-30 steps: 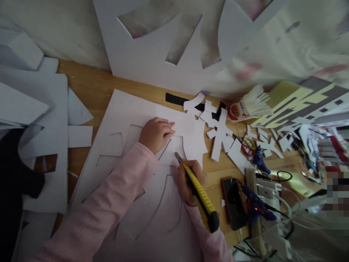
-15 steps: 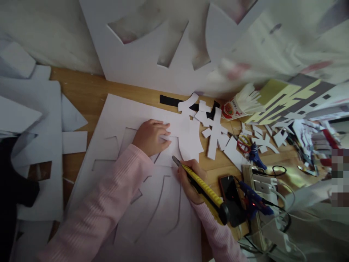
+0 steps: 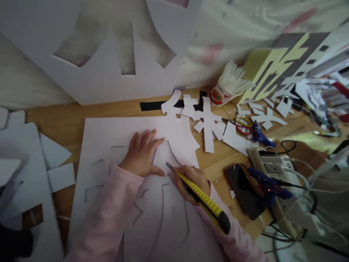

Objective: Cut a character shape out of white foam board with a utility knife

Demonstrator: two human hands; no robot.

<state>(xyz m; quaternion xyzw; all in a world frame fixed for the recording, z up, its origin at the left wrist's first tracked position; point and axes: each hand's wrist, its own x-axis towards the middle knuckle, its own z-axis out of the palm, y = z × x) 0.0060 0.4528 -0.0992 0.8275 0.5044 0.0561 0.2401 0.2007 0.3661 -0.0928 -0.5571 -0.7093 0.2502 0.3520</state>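
A large white board [image 3: 98, 134] with cut lines in it lies on the wooden table. My left hand [image 3: 141, 154] rests on the board with its fingers spread, its thumb pointing toward the knife tip. My right hand [image 3: 192, 182] is wrapped round a yellow and black utility knife [image 3: 203, 194]. The knife's blade points up and left, close to the board's surface between my two hands; whether it touches is too fine to tell. White cut-out pieces [image 3: 208, 127] lie just beyond the board's right edge.
Behind stands a white panel [image 3: 141, 87] with cut-out openings. A paper cup [image 3: 220, 91], scissors [image 3: 244, 125], a blue glue gun [image 3: 267, 185], a phone [image 3: 245, 191] and a power strip [image 3: 275, 167] with cables are on the right. White scraps [image 3: 61, 176] lie left.
The view has turned, and the board now looks straighter. My left hand's fingers have spread wider and point away from me. My right hand still holds the knife, its tip close to my left thumb.
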